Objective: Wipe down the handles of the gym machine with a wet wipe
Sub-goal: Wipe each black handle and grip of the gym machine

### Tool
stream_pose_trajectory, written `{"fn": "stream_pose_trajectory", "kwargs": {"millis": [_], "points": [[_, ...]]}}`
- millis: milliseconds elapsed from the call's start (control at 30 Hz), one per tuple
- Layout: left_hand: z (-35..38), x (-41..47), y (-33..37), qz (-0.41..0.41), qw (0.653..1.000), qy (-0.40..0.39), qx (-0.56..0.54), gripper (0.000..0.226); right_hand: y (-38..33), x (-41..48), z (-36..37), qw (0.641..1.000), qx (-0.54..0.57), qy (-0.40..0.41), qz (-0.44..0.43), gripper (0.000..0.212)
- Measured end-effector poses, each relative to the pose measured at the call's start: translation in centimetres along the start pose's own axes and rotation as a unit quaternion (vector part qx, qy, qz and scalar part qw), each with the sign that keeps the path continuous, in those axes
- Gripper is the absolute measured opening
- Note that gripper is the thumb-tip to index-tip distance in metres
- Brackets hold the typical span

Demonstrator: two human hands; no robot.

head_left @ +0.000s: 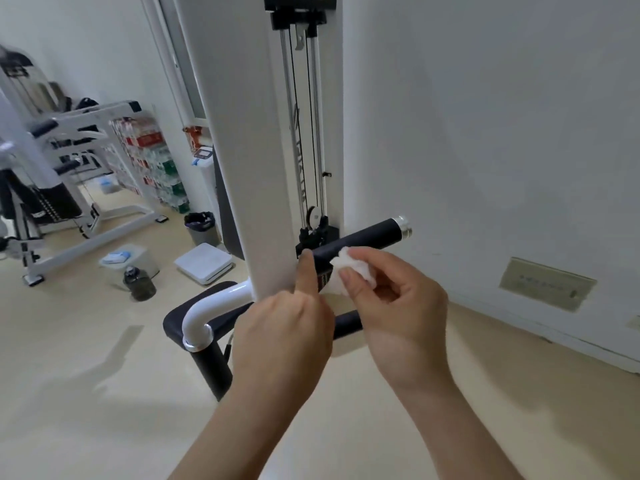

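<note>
A black handle (367,237) with a silver end cap juts right from the white gym machine column (256,168). My right hand (391,306) pinches a crumpled white wet wipe (349,268) against the near end of that handle. My left hand (284,327) is just left of it, index finger stretched up to touch the handle beside the column, the other fingers curled with nothing in them. A second black handle (346,323) lies lower, mostly hidden behind both hands. A white curved tube (211,306) leads down to another black grip (211,368).
The white wall (502,133) is close on the right. On the beige floor to the left stand a dark water jug (140,284), a clear box (128,261), a white scale (203,263), a bin (201,228) and another weight machine (52,174).
</note>
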State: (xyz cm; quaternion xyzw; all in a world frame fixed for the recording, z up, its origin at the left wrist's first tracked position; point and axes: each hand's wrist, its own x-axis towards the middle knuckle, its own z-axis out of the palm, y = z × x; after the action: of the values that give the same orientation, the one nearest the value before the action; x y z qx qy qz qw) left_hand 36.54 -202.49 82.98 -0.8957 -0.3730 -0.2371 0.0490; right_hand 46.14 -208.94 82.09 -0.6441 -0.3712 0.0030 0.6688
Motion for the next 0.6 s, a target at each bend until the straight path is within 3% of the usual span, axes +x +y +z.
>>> {"fn": "stream_pose_trajectory", "kwargs": {"millis": [100,233,400,600], "points": [[-0.3,0.3,-0.2,0.010,0.996,-0.040,0.084,0.079,0.9,0.7,2.4,0.993,-0.075,0.015,-0.087,0.015],[-0.1,0.5,-0.6,0.034,0.996,-0.050,0.058,0.073,2.2,0.9,3.8,0.979,-0.139,0.038,-0.147,0.013],[0.0,0.8,-1.0,0.024,0.993,-0.041,0.107,0.080,2.9,2.2,2.6,0.956,-0.220,0.104,-0.163,0.019],[0.1,1.4,-1.4,0.030,0.992,-0.031,0.119,0.077,2.6,2.8,4.1,0.949,-0.242,0.047,-0.197,0.016]]}}
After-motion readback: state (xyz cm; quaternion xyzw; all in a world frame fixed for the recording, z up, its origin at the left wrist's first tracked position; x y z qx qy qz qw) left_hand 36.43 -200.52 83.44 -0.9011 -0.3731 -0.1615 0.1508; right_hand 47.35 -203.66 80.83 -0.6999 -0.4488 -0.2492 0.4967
